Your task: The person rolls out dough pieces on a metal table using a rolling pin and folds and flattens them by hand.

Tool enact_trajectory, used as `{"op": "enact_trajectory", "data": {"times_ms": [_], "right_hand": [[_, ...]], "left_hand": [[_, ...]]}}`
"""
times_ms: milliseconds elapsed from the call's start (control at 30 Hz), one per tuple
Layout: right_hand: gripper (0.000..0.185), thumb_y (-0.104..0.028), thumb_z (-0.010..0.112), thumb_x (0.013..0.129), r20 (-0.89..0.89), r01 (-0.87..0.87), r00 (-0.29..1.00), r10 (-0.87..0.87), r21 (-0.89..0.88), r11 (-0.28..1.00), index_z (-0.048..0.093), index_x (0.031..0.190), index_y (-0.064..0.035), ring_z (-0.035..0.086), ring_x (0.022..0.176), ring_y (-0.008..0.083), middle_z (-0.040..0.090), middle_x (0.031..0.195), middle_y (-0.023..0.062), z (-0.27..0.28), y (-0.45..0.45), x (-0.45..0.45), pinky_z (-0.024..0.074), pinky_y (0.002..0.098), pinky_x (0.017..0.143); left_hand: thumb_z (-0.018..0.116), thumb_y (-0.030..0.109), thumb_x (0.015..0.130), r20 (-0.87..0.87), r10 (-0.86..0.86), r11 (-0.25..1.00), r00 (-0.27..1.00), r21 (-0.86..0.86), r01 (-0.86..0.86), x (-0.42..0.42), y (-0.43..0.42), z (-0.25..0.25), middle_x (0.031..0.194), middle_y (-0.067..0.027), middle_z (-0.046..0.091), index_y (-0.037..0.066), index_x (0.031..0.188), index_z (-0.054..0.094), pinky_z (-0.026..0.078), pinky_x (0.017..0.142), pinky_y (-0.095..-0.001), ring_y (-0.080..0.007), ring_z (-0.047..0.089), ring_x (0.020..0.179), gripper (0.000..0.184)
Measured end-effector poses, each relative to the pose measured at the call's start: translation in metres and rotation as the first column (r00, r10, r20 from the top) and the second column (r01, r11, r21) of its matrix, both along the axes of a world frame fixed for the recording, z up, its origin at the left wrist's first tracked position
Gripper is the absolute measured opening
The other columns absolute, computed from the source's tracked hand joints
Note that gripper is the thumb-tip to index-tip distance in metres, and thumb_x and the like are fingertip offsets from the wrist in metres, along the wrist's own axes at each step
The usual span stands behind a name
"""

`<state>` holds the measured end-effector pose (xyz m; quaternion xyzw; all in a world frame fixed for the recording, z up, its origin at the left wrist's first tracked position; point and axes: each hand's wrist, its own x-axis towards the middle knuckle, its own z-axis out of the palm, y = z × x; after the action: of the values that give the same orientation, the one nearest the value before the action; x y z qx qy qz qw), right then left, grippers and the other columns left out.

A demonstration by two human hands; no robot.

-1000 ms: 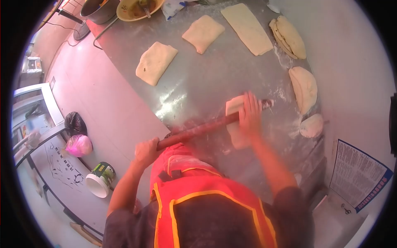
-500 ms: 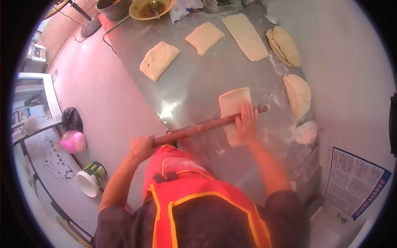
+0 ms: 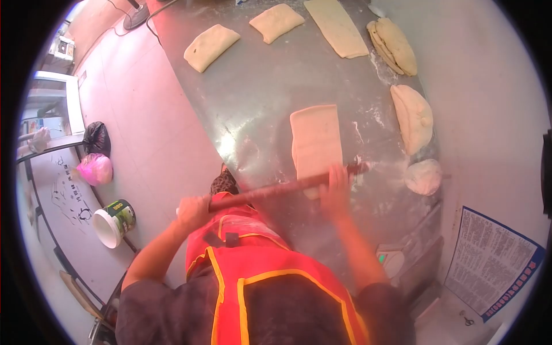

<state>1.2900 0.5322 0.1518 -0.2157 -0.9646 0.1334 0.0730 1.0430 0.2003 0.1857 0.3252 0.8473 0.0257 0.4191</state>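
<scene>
A long dark-red rolling pin (image 3: 270, 192) slants across the lower end of a flat dough sheet (image 3: 317, 138) on the metal table (image 3: 259, 109). My left hand (image 3: 194, 211) is closed around the pin's left end, beyond the table edge and close to the red apron. Near the other end, my right hand (image 3: 336, 192) grips the pin from above, its fingers over the wood and slightly blurred. The dough runs out long and narrow above the pin; its near end is partly hidden by the pin and my right hand.
Folded dough pieces (image 3: 211, 48) (image 3: 276, 23) and a long dough strip (image 3: 337, 29) lie at the far side. Filled, folded doughs (image 3: 392, 46) (image 3: 411, 119) and a dough ball (image 3: 424, 177) line the right edge by the wall. A white-green bucket (image 3: 115, 223) stands on the left floor.
The rolling pin and both hands have shifted slightly down and left in view. More of the dough sheet shows above the pin. The camera view has tilted, moving the far doughs upward.
</scene>
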Motion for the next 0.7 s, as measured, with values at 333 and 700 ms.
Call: {"op": "enact_trajectory", "data": {"times_ms": [333,700], "right_hand": [[0.058,-0.028,0.043,0.094,0.023,0.006,1.0,-0.009,0.142,0.99,0.029,0.146,-0.0065,0.029,0.138,0.0343,0.035,0.148,0.015,0.014,0.051,-0.194,0.011,0.0589,0.113],[0.055,-0.027,0.042,0.094,0.03,-0.057,0.998,0.057,-0.018,0.998,0.034,0.143,-0.0037,0.03,0.138,0.0344,0.035,0.147,0.017,0.012,0.049,-0.201,0.0156,0.0592,0.111]], "left_hand": [[0.068,0.036,0.079,-0.294,0.029,0.967,0.956,0.25,0.048,-0.067,-0.026,-0.039,0.073,-0.0149,0.066,0.007,0.081,0.06,0.049,0.063,-0.0462,-0.0345,0.065,0.073,0.03],[0.067,0.028,0.079,-0.175,0.064,0.988,0.983,0.149,-0.037,-0.117,-0.005,-0.01,0.072,-0.0155,0.065,0.007,0.079,0.059,0.049,0.063,-0.0456,-0.036,0.064,0.072,0.022]]}}
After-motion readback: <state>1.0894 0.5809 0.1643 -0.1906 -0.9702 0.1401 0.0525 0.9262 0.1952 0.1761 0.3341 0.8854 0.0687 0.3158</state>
